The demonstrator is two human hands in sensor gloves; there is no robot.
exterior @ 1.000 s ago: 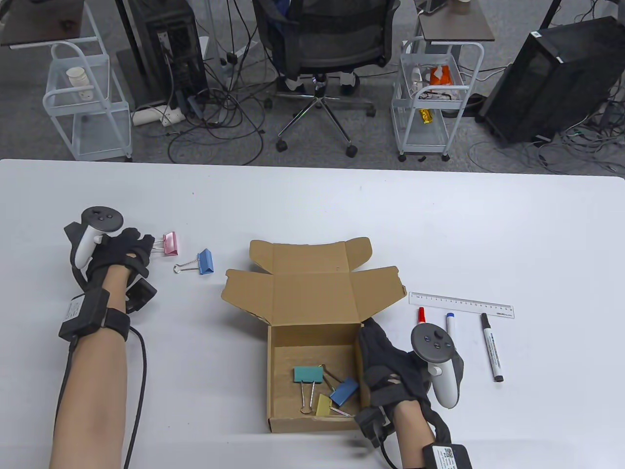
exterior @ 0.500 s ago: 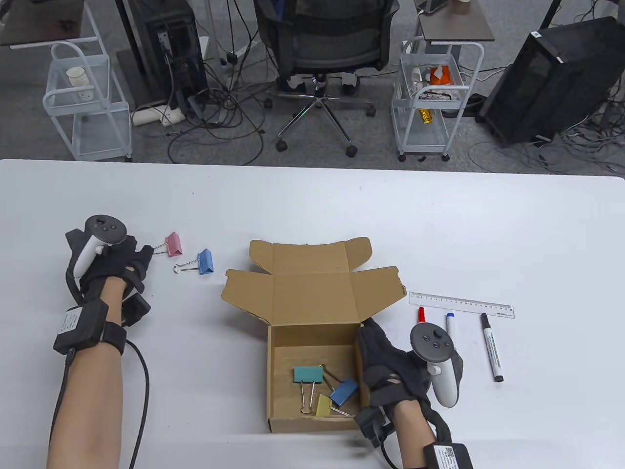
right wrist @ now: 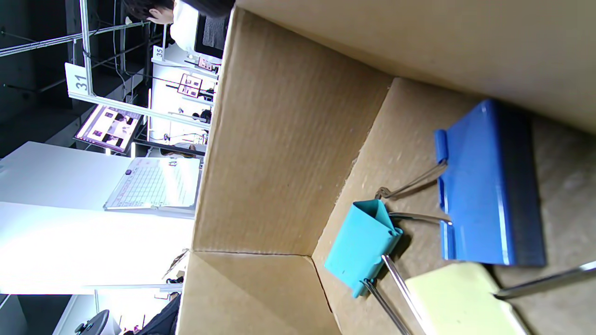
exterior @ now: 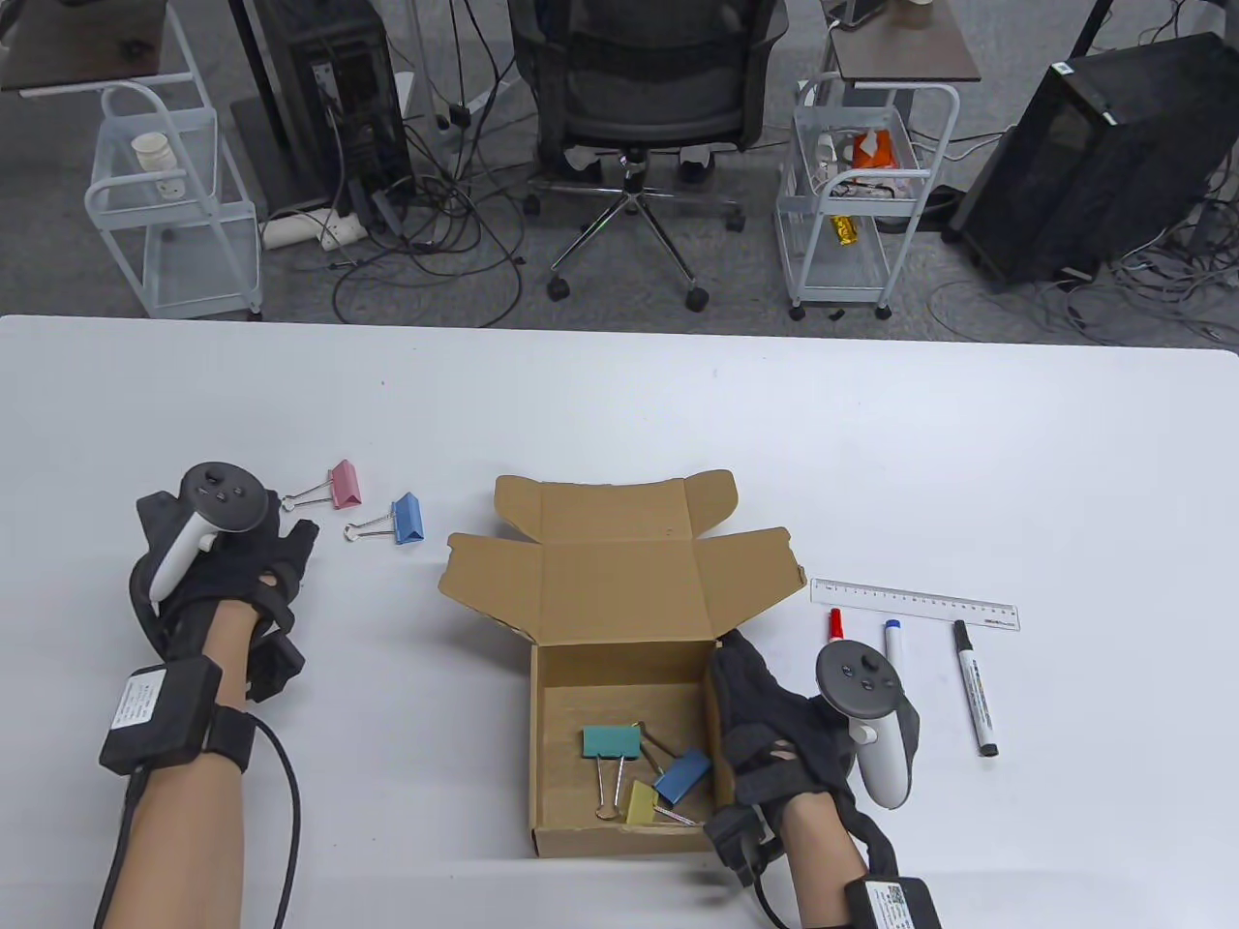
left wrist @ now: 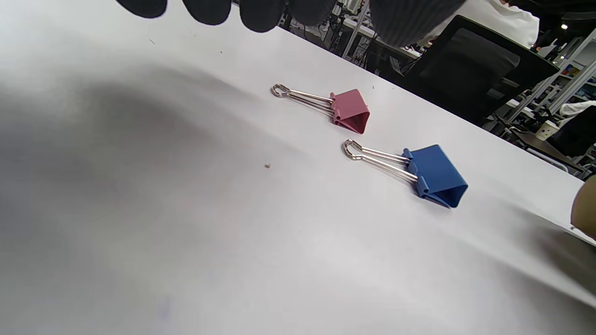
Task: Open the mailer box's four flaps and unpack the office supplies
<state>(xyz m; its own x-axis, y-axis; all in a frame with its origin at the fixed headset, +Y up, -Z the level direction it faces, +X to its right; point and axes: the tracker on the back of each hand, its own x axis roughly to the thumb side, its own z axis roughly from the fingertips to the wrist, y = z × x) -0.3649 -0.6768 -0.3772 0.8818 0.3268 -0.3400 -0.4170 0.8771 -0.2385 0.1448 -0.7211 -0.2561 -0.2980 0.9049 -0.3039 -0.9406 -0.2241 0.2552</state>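
The brown mailer box (exterior: 619, 581) stands open with its flaps folded back. Inside lie a teal binder clip (exterior: 612, 743), a blue one (exterior: 682, 774) and a yellow one (exterior: 642, 801); the right wrist view shows the teal (right wrist: 361, 244), blue (right wrist: 484, 186) and yellow (right wrist: 456, 302) clips. A pink clip (exterior: 342, 484) and a blue clip (exterior: 407, 519) lie on the table left of the box. My left hand (exterior: 290, 547) is open and empty just near of the pink clip (left wrist: 349, 109). My right hand (exterior: 740, 668) holds the box's right wall.
A clear ruler (exterior: 915, 603) lies right of the box, with a red marker (exterior: 834, 624), a blue marker (exterior: 893, 646) and a black marker (exterior: 974, 687) just in front of it. The white table (exterior: 619, 406) ends at its far edge, with an office chair and carts beyond.
My left hand let go of the pink clip and drew back toward me; the clip now lies alone on the table. My right hand has not moved.
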